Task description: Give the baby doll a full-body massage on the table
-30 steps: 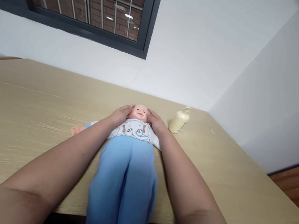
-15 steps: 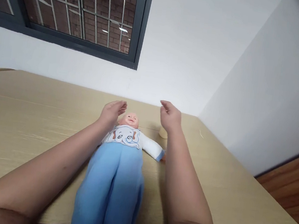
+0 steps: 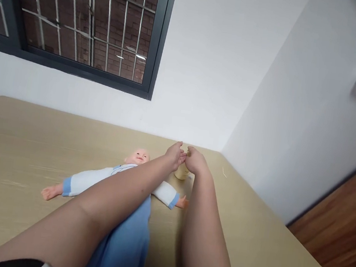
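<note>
A doll in a white top and blue trousers lies on its back with both arms spread. My left forearm crosses over its body and hides most of the chest. My left hand is open, its fingers apart, at the left side of a small yellowish container that stands by the doll's outstretched hand. On the container's right side is my right hand, with bent fingers partly hidden behind the hand itself. Whether either hand touches the container cannot be made out.
The wooden table runs back to a white wall. A barred window with a dark frame is at upper left. A thin pale strand lies right of my hands. Brown wood panelling stands beyond the table's right edge.
My left hand has moved from beside the doll's head rightward to the container, close to my right hand. The left forearm now lies across above the doll. The view has tilted up and shifted right.
</note>
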Available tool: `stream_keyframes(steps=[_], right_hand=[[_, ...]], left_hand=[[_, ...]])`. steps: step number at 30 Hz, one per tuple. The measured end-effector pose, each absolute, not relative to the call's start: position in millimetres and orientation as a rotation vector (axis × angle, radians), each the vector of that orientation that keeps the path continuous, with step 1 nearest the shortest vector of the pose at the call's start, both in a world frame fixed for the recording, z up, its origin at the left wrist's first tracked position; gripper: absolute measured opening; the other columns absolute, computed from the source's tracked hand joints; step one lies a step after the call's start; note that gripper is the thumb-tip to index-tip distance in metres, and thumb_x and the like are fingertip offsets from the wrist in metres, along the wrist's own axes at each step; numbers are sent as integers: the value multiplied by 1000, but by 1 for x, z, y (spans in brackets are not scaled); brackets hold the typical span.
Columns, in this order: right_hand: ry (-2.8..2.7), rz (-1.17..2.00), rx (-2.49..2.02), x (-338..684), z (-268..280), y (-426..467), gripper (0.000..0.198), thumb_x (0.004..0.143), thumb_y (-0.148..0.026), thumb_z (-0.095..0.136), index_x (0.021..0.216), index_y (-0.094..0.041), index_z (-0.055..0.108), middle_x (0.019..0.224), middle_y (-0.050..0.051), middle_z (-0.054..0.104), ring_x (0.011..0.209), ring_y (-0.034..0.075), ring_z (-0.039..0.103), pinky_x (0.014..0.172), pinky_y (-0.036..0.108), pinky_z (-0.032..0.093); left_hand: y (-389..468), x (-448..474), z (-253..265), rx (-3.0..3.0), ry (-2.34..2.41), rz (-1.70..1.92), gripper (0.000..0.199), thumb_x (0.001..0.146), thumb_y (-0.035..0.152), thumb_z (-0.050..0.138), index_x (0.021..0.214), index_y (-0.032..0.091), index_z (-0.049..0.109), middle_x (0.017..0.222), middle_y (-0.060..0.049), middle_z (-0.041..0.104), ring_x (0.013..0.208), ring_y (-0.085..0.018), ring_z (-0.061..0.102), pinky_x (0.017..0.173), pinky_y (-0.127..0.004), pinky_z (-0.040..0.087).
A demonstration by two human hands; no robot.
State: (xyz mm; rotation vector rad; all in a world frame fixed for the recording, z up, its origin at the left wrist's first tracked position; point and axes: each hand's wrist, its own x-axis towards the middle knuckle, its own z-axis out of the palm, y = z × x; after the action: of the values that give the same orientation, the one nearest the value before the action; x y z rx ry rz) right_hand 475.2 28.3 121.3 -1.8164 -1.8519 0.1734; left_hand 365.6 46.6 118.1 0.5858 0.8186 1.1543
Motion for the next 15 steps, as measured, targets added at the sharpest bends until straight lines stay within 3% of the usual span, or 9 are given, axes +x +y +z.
stream_keyframes(steps=[6,11,14,15], right_hand=[[-1879,193,-1819,479,121,29,64,84,-21,56,148,-14,47,147,16,54,136,30,52,113,40,40],[-1869,180,-1810,472,121,27,71,83,-21,56,150,-5,40,159,21,36,148,32,36,121,43,28],[-1729,19,-1658,444,127,17,69,85,-28,59,148,-5,42,162,21,27,151,31,27,124,43,25],[-1692,-20,-1534,429,129,12,64,87,-31,58,145,-8,47,160,19,34,150,29,31,124,42,25]], left_hand=[[44,357,122,526,767,1167,37,96,36,53,115,5,60,104,-22,62,96,-25,68,73,-25,58],[31,317,132,491,699,1255,39,94,35,53,119,6,58,107,-21,64,100,-25,68,79,-28,60],[16,281,133,458,670,1323,38,93,36,52,116,6,59,105,-20,65,96,-24,69,80,-28,60],[10,269,133,446,671,1347,37,93,37,52,114,7,60,103,-19,65,95,-24,69,79,-27,60]])
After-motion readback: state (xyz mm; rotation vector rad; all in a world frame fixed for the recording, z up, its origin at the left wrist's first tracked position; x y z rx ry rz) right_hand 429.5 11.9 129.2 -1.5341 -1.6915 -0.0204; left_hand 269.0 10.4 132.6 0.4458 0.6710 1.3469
